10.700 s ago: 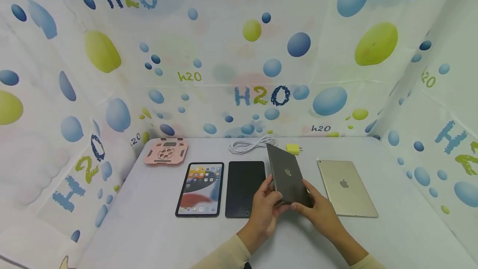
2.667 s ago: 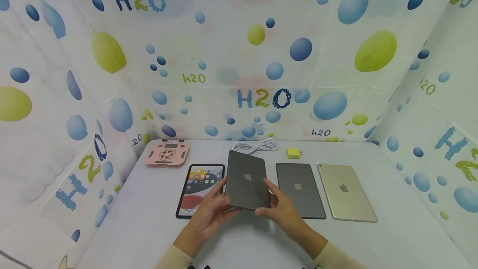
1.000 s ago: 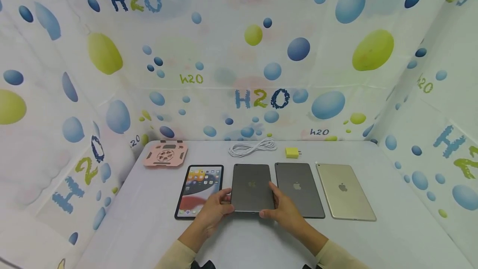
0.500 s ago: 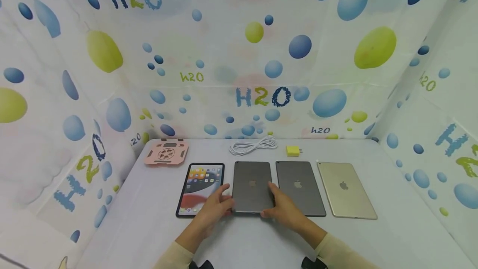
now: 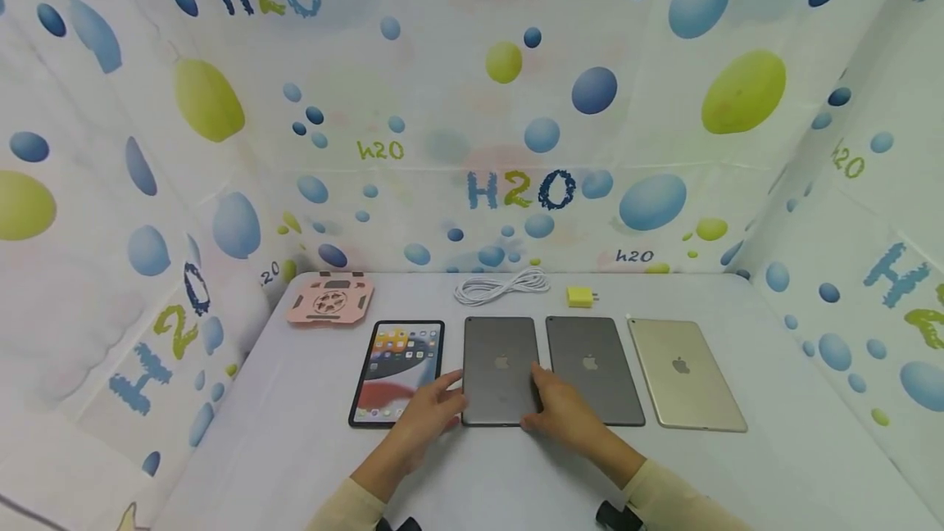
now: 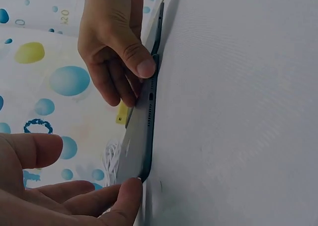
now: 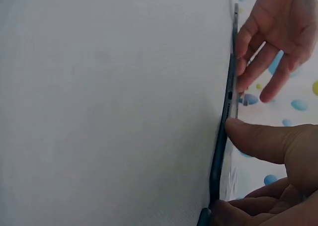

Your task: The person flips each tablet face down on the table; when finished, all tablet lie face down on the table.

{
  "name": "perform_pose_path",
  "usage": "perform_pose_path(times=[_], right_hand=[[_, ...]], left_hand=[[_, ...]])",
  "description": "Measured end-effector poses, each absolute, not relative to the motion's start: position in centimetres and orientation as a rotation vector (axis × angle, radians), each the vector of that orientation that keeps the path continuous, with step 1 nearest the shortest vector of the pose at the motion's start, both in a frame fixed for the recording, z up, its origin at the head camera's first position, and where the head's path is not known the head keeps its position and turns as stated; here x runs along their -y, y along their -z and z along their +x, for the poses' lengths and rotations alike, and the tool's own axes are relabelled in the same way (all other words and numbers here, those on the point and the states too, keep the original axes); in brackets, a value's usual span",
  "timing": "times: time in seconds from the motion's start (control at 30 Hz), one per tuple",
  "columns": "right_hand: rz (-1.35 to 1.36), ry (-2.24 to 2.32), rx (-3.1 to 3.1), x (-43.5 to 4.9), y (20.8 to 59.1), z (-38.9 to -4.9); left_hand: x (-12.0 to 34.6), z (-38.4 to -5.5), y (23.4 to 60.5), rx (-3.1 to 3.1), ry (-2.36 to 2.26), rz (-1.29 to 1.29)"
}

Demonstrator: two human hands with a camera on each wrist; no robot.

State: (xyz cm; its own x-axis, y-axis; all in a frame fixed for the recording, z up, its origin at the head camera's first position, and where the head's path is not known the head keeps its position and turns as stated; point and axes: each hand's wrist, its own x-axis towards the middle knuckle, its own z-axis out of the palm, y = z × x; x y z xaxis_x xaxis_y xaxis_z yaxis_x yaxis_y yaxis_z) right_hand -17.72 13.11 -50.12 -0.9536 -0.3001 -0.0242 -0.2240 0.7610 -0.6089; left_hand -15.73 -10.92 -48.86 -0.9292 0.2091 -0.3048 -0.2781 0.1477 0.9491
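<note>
A dark grey tablet [image 5: 499,371] lies flat on the white table with its logo side up, between both hands. My left hand [image 5: 424,416] is at its left edge with relaxed fingers; in the left wrist view its fingertips [image 6: 130,186] touch the near-left corner and the thumb [image 6: 44,149] stands off. My right hand [image 5: 564,412] holds the near-right corner, thumb [image 7: 248,136] on the near edge and fingers along the right side. A second grey tablet [image 5: 593,375] lies beside it to the right, partly covered by that hand.
To the left lies a tablet with a lit screen [image 5: 401,359], partly under my left hand. A gold tablet [image 5: 686,375] lies far right. Along the back are a pink foldable stand [image 5: 332,299], a coiled white cable [image 5: 501,287] and a yellow charger plug [image 5: 579,297].
Earlier the right grey tablet was held up while the middle one lay dark-screen up. Later the middle one was held tilted, logo showing; it has come down flat, and the left fingers have loosened.
</note>
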Motion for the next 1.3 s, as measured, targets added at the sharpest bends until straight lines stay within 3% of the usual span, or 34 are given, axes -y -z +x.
perform_pose_path(times=[0.9, 1.3], right_hand=[[-0.5, 0.929, -2.844, -13.4, 50.0, -17.3], [-0.57, 1.058, -2.789, -12.6, 48.0, -17.8]], left_hand=[[11.0, -15.7, 48.7, -2.074, -1.81, -0.065], [18.0, -14.3, 46.7, -2.234, -1.81, -0.221]])
